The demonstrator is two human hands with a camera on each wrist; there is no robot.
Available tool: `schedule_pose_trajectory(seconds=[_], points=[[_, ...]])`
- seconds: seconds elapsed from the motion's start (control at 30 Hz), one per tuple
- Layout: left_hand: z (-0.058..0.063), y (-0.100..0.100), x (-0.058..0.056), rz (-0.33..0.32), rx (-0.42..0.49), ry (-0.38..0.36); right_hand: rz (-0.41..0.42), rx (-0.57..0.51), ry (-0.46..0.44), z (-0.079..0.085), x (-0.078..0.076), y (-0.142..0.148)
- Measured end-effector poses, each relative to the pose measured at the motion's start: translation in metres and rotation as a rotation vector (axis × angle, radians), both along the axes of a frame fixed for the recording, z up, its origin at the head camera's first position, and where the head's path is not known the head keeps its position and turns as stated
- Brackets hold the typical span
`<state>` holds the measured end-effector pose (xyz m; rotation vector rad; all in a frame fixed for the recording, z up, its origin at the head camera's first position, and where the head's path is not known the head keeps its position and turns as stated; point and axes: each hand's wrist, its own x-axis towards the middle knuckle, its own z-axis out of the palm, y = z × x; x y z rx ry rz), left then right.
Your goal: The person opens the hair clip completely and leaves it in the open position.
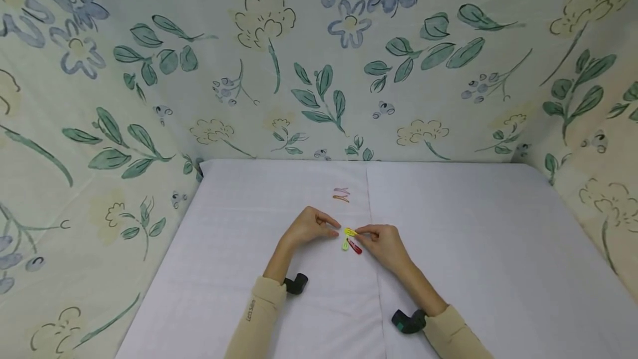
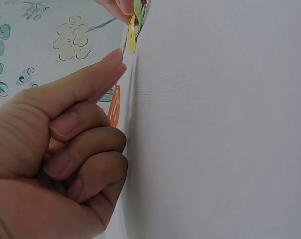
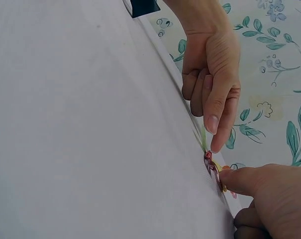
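My right hand (image 1: 387, 245) pinches one end of a yellow snap hair clip (image 1: 350, 232) between thumb and index finger. Just below it, a red hair clip (image 1: 354, 246) and a light green hair clip (image 1: 345, 244) lie close together on the white cloth. To their left is my left hand (image 1: 308, 227), its thumb and index finger apart from the clips with nothing between them. Its other fingers curl loosely toward the palm in the left wrist view. Farther back lie an orange hair clip (image 1: 341, 199) and a pale purple one (image 1: 341, 190).
A white cloth (image 1: 448, 226) with a crease down its middle covers the table. Floral fabric (image 1: 319, 60) hangs behind and at both sides. Black devices sit at the left wrist (image 1: 297, 284) and the right wrist (image 1: 408, 322).
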<state>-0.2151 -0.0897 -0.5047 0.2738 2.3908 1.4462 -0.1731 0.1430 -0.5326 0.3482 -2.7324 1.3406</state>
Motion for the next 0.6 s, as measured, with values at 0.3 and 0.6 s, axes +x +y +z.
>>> schedule_pose_trajectory(seconds=[0.3,0.6], points=[[0.0016,0.0014,0.0009,-0.010,0.014,0.007,0.013,0.035,0.041,0.0043,0.0011,-0.0009],[0.0024,0.0026,0.0019,-0.024,0.018,0.011,0.001,0.008,0.066,0.0014,0.0006,0.0000]])
